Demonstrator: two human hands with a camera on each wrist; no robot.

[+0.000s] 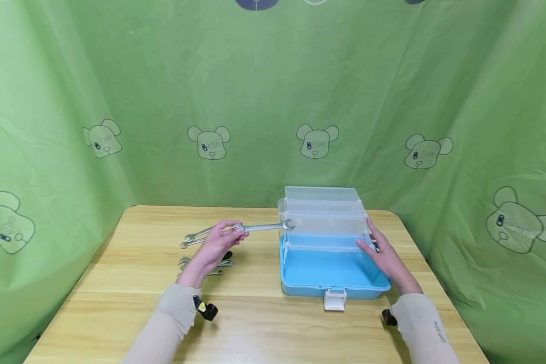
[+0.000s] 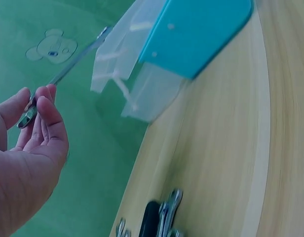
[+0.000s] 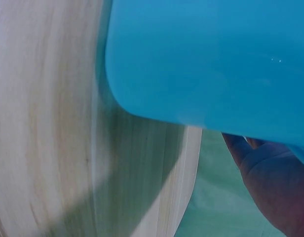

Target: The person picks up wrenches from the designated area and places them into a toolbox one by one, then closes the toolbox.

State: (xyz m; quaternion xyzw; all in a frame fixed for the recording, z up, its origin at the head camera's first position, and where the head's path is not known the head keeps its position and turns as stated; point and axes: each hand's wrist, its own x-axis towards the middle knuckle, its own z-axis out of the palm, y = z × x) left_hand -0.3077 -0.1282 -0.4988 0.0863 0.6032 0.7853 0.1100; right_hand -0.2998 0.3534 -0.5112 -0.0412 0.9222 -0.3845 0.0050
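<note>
My left hand (image 1: 218, 243) pinches a silver combination wrench (image 1: 264, 228) near its ring end, between thumb and fingers. The wrench lies roughly level above the table, its open-end jaw pointing right and overlapping the toolbox's trays in the head view. On the right stands a light blue toolbox (image 1: 309, 291) with its clear stepped trays (image 1: 323, 207) raised at the back. My right hand (image 1: 387, 258) rests at the right end of the trays, fingers extended and thumb toward the front. In the right wrist view, the blue wall (image 3: 206, 64) hides its fingertips.
Several wrenches (image 1: 192, 242) lie on the table's left, partly behind my left arm; a black-handled tool (image 1: 227, 255) is among them. The box's white latch (image 1: 334, 300) hangs down at the front. A green curtain (image 1: 255, 91) surrounds the wooden table (image 1: 264, 328).
</note>
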